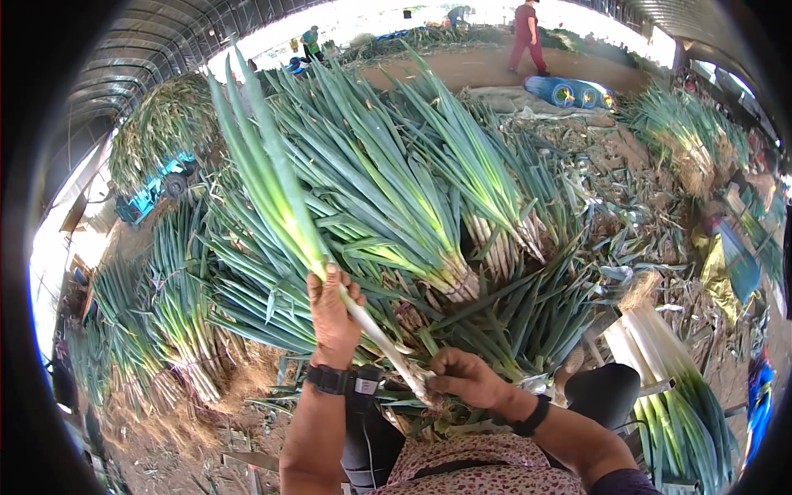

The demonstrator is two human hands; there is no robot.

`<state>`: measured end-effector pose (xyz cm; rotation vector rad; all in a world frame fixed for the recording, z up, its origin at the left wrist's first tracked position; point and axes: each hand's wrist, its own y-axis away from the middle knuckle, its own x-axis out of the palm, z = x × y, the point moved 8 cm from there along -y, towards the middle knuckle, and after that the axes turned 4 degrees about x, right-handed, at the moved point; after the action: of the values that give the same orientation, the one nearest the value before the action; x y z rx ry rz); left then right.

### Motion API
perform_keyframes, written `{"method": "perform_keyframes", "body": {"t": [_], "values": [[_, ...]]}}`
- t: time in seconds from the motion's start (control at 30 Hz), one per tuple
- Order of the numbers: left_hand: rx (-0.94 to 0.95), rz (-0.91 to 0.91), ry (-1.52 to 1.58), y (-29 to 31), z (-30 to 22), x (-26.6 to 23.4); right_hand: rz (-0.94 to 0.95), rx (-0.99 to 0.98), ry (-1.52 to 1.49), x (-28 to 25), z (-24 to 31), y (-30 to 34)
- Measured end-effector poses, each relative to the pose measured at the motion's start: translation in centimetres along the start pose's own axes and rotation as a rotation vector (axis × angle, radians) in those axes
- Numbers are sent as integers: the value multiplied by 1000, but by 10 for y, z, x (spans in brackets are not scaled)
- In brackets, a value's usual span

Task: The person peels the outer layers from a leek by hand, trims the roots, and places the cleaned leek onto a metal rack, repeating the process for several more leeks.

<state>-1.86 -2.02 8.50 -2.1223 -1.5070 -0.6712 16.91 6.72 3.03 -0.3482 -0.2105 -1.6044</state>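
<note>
My left hand [334, 318] is wrapped round the shank of a long green onion [384, 342], just below where its leaves begin. The leaves rise up and to the left, while the white shank slants down to the right. At the rooted lower end my right hand [466, 378] is closed in a pinch, thumb and fingers against the white part. What exactly lies between those fingertips is too small to make out. Beyond my hands a large heap of green onions [363, 173] spreads out, leaves pointing away. A bundle of thick white-stemmed green onions [660, 355] lies by my right knee.
More green onion bunches [186, 322] stand at the left, roots down. A blue cart [153, 194] carries a leafy load behind them. Leaf scraps [627, 223] litter the ground at right, near a yellow sack [716, 272]. Blue rolls [569, 91] lie farther back; a person in dark red [526, 37] is beyond.
</note>
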Motion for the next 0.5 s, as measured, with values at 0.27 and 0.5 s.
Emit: {"method": "perform_keyframes", "body": {"t": [0.27, 0.5], "values": [[104, -123, -61, -13, -46, -34, 248, 676, 1411, -82, -102, 82], [158, -145, -87, 10, -40, -13, -182, 75, 990, 20, -9, -28]]}}
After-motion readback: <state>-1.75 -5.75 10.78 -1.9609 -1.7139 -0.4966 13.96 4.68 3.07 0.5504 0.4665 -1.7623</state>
